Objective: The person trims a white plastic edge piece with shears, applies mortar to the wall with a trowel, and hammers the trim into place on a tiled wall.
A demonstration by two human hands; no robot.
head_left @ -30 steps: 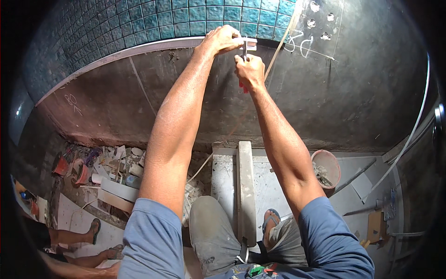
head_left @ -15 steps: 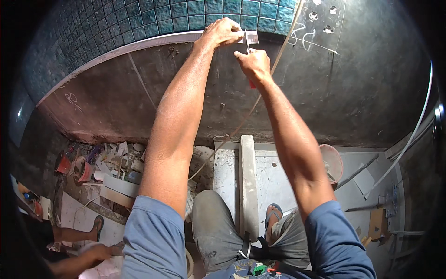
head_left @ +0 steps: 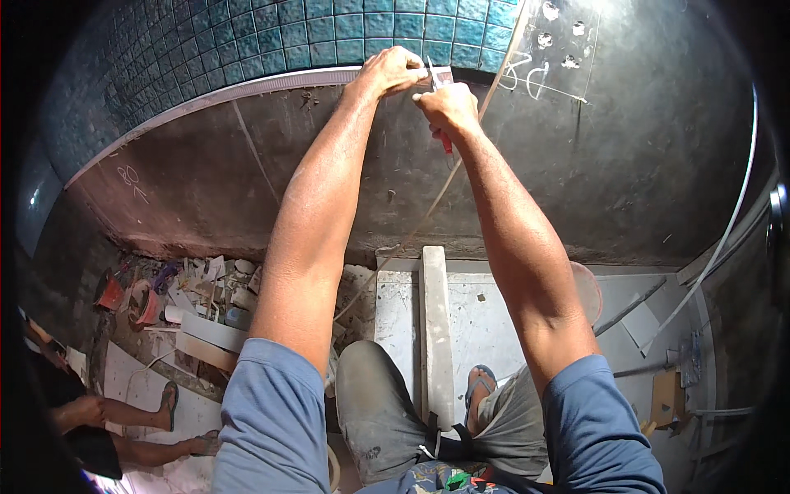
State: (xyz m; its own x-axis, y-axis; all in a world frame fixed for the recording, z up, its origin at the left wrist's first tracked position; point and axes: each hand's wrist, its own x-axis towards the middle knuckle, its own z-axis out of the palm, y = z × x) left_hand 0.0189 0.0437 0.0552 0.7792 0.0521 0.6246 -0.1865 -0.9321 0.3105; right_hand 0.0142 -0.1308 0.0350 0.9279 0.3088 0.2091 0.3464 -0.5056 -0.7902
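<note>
Trim strip [head_left: 247,85], pale, runs along the lower edge of the blue mosaic tiles [head_left: 271,33] on the curved wall; its right end is where both hands meet.

Near first: my knees in grey trousers [head_left: 370,403], one sandalled foot on a white slab [head_left: 494,313], a pale straight bar [head_left: 436,329] lying across it. A round pinkish tub [head_left: 588,290] sits just right of my right forearm. Rubble and tile offcuts [head_left: 189,288] are piled at lower left, with another person's arm and feet [head_left: 132,412] at the edge.

Further up: dark bare render [head_left: 247,181] under the tile line, a thin string [head_left: 411,230] slanting down from the hands.

Left hand [head_left: 393,72] is closed over the strip's end, pinning it to the wall. Right hand [head_left: 448,107] is clenched round a red-handled tool [head_left: 445,142]; metal tips [head_left: 431,72] poke up at the strip. I can't tell the tool type for sure, looks like pliers or snips.

Step in hand, my read: trimming or nipping the strip end at the tile edge. Next move needs the left hand to hold the strip flat while the right squeezes square, no twisting, tips kept clear of the tile glaze.
</note>
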